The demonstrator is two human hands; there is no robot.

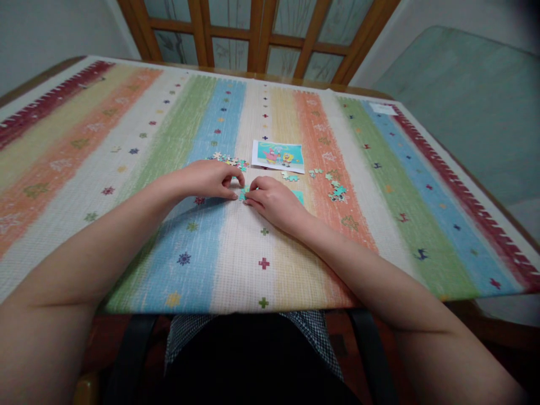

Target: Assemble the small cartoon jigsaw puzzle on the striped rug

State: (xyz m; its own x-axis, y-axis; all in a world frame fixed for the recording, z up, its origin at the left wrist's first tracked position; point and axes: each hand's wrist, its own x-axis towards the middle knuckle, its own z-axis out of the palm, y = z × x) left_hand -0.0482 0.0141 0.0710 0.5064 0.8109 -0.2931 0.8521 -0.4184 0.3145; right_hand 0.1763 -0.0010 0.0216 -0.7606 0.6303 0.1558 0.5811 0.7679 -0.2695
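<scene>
My left hand point(214, 178) hovers beside a small teal jigsaw puzzle piece point(242, 195), thumb and forefinger apart with a gap between them. My right hand point(276, 201) has its fingertips closed at that piece's right side, partly covering it. Under and behind the right hand shows a teal joined section of puzzle point(298, 196), mostly hidden. A heap of loose puzzle pieces point(230, 161) lies just beyond my left hand. Above the right hand rests a reference picture card point(280, 156) with a pink and a yellow cartoon figure.
More loose pieces point(290, 176) lie below the card, and a scattered group point(337, 191) sits to the right. A striped tablecloth point(181, 225) covers the table. A white slip point(383, 109) lies far right. Wooden glass-paned doors point(253, 34) stand behind the table.
</scene>
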